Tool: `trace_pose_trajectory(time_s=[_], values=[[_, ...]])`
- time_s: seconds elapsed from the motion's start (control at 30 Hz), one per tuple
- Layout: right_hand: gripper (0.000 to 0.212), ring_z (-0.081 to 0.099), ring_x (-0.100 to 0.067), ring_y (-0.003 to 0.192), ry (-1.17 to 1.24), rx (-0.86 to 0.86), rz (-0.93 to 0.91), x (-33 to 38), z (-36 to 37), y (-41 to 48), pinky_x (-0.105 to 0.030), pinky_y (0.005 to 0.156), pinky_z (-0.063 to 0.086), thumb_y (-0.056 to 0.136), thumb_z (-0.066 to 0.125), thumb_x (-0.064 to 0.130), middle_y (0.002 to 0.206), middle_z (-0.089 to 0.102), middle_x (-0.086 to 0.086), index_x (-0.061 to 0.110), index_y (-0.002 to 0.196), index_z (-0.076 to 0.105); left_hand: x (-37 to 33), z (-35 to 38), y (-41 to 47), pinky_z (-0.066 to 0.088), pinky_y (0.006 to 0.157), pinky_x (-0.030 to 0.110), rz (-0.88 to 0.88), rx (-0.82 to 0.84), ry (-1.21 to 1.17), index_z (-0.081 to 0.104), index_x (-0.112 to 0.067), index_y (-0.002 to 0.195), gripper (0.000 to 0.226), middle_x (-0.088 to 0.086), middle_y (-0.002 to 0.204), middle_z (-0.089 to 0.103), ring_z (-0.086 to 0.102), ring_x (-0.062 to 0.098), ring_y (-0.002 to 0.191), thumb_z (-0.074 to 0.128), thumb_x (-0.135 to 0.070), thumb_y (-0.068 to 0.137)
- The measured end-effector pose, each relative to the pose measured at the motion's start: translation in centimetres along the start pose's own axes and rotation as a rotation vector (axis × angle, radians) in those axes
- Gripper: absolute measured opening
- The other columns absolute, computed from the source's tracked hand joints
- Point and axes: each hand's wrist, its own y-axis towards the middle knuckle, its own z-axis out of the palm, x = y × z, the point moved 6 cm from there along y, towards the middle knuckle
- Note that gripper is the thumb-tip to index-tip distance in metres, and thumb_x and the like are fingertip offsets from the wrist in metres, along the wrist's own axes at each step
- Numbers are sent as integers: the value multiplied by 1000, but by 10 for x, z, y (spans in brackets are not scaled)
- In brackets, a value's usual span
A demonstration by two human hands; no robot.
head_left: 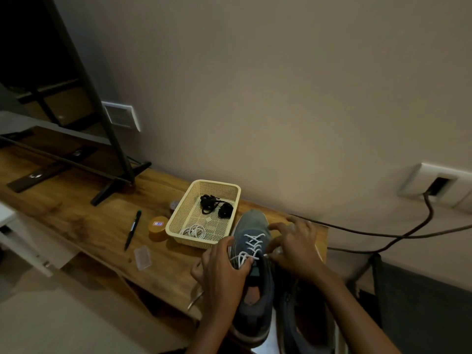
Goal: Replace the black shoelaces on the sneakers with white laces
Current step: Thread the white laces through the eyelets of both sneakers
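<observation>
Gripping a grey fabric sneaker (252,223) at lower centre, the left hand (221,272) curls its fingers (227,247) round the side, thumb on the crisscrossed white lace (252,241); the right hand (297,245) pinches that lace. Beside it on the wooden tabletop (89,221), a cream mesh basket (201,245) holds bundled black laces (209,203).

Cream perforated plastic basket (176,217) blocks my left, just beside the grey sneaker (251,221); bare wooden tabletop (76,213) lies beyond
</observation>
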Motion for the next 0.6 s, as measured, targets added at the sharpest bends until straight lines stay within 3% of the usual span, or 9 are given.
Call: trace_pose_trajectory(time_s=[0.23,0.37,0.47,0.6], values=[[14,23,-18,132,26,-110,180,-38,-27,-4,-43,108,13,84,61,40,130,48,18,32,92,70,-4,-1,1,12,102,36,7,74,34,41,-41,125,57,-24,111,58,49,2,114,70,-45,76],[14,23,-23,132,47,-132,322,-53,-34,-10,-44,108,16,88,58,34,137,45,12,33,98,68,-4,1,1,14,104,34,-3,123,-18,40,-40,127,56,-23,112,58,50,-1,113,69,-43,79],[26,17,-24,137,-8,-50,180,-31,-21,-4,-45,108,13,86,56,38,147,32,15,43,110,62,-3,4,1,20,104,34,-18,155,-65,41,-40,125,54,-23,109,58,52,-3,109,69,-41,79],[21,9,-24,140,-53,0,10,4,-3,-1,-52,110,2,87,56,39,148,29,16,43,105,65,-3,4,1,23,101,32,-9,186,-74,42,-41,105,40,-23,100,58,51,-5,100,70,-39,77]])
